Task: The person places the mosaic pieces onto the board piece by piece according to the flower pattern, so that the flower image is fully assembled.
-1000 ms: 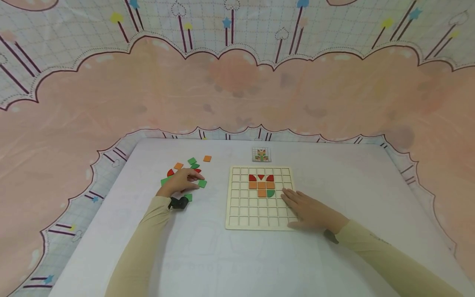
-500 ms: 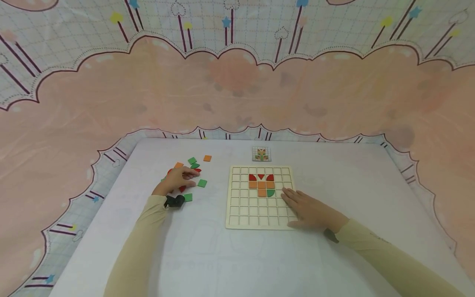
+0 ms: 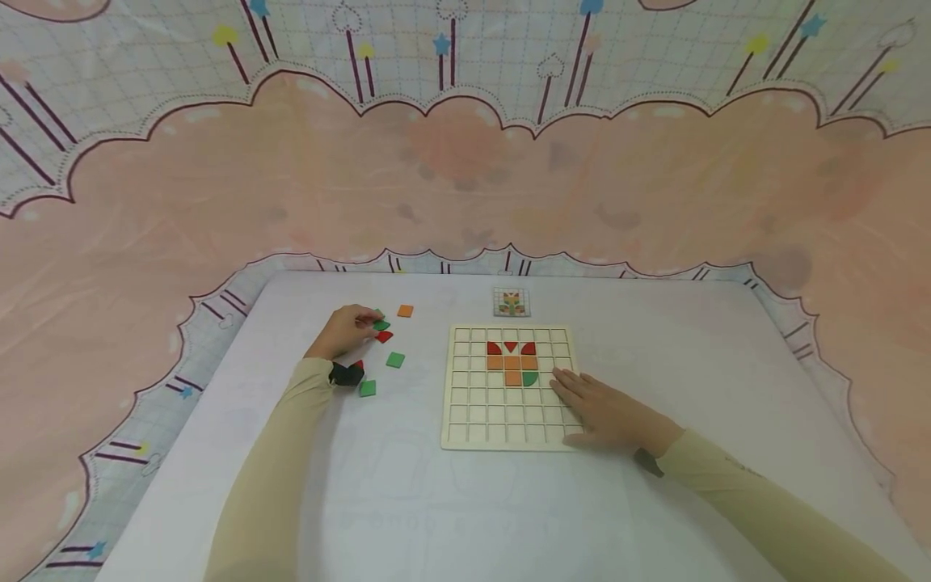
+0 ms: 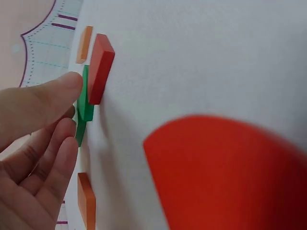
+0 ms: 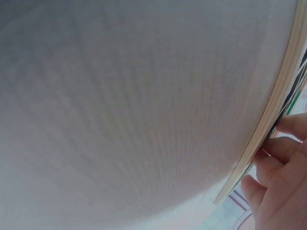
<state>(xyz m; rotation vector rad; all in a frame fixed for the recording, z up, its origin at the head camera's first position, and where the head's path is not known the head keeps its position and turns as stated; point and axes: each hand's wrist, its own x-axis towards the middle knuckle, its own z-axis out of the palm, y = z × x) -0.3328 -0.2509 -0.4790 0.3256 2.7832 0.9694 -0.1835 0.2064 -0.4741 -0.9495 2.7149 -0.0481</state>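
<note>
A wooden grid board (image 3: 465, 420) lies on the table and carries red (image 3: 495, 348), orange (image 3: 512, 364) and green (image 3: 530, 378) tiles in a flower shape. My right hand (image 3: 592, 408) rests flat on the board's near right corner; its fingers (image 5: 280, 165) show at the board edge (image 5: 268, 124). My left hand (image 3: 347, 330) reaches into loose tiles left of the board. Its thumb (image 4: 53, 98) touches a green tile (image 4: 85, 103) next to a red one (image 4: 100, 67); nothing is plainly gripped.
Loose tiles lie around the left hand: an orange square (image 3: 405, 310), a red piece (image 3: 384, 336) and green squares (image 3: 395, 360) (image 3: 367, 388). A small pattern card (image 3: 512, 302) lies beyond the board. A pink printed cloth rises behind the white table (image 3: 655, 339).
My left hand has moved away from me, from the nearer tiles to the green and red ones farther back. The right hand and the board have not moved.
</note>
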